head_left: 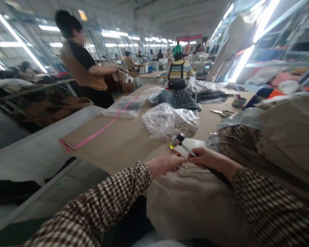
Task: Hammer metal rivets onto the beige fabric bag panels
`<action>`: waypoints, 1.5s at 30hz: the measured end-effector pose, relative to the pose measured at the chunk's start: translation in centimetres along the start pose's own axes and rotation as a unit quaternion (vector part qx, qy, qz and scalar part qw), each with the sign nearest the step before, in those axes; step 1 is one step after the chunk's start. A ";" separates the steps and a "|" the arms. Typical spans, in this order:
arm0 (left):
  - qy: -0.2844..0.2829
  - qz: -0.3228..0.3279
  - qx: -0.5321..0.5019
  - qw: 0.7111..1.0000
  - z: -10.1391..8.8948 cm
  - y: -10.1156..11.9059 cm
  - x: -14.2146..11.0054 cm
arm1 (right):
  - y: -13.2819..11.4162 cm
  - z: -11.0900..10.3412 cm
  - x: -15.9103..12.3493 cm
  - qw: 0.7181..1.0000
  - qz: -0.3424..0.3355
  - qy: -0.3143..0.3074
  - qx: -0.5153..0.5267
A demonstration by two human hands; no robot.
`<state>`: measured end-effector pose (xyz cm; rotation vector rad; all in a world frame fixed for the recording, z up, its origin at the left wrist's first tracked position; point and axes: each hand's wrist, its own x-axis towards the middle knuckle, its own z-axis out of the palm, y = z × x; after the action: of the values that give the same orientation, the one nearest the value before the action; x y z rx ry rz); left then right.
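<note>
Two forearms in brown and white checked sleeves reach forward from the bottom of the view and meet near the centre. The left hand [166, 164] comes in from the lower left, palm turned inward, its fingers [179, 161] bunched together in a pinch. The right hand [208, 158] comes in from the lower right, wrist bent slightly inward, fingers curled closed. The fingertips of both hands touch or nearly touch
</note>
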<state>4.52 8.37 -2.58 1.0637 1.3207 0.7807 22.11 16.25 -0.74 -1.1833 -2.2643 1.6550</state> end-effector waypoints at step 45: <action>0.048 -0.088 0.235 0.967 -0.5 -0.4 0.4 | 3.2 4.3 -9.8 0.933 -0.052 0.279 -0.223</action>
<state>4.01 8.64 -3.05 1.2659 1.7104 0.3943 28.45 7.09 -1.73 -1.3633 -2.3018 0.6441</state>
